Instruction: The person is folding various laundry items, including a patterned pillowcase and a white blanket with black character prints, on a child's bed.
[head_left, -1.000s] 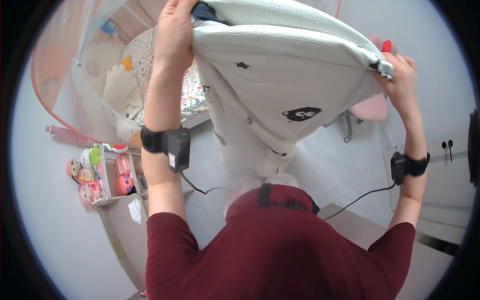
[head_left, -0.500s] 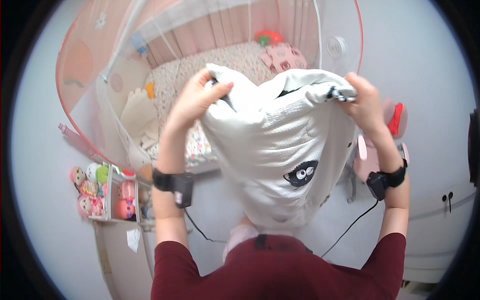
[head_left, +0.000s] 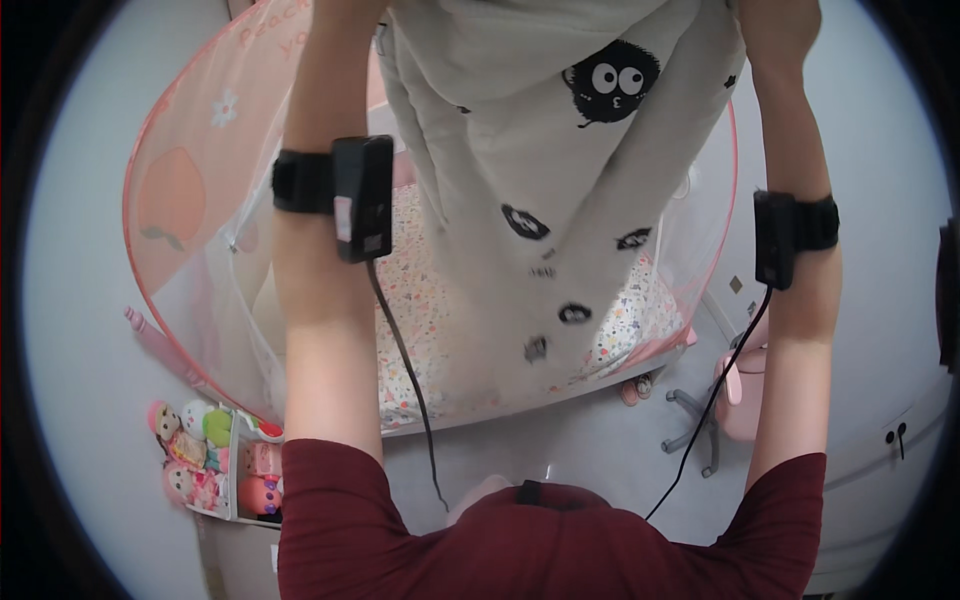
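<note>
A white blanket printed with black fuzzy round figures hangs in folds in front of me, raised high, its lower end blurred by motion. My left hand is at the top edge of the view beside the blanket's upper left side, mostly cut off. At the upper right, my right hand shows its back and wrist next to the cloth. The blanket hangs stretched between both hands, held by them, though the fingertips and its top edge are out of view.
Beyond the blanket stands a bed with a floral sheet under a pink-and-white mesh tent. Dolls sit on a white shelf at left. A pink wheeled chair is at right. Black cables trail from the bands on my forearms.
Both arms have gone up and forward, lifting the blanket to the top of the view. Its lower part now swings out over the bed, showing more printed figures.
</note>
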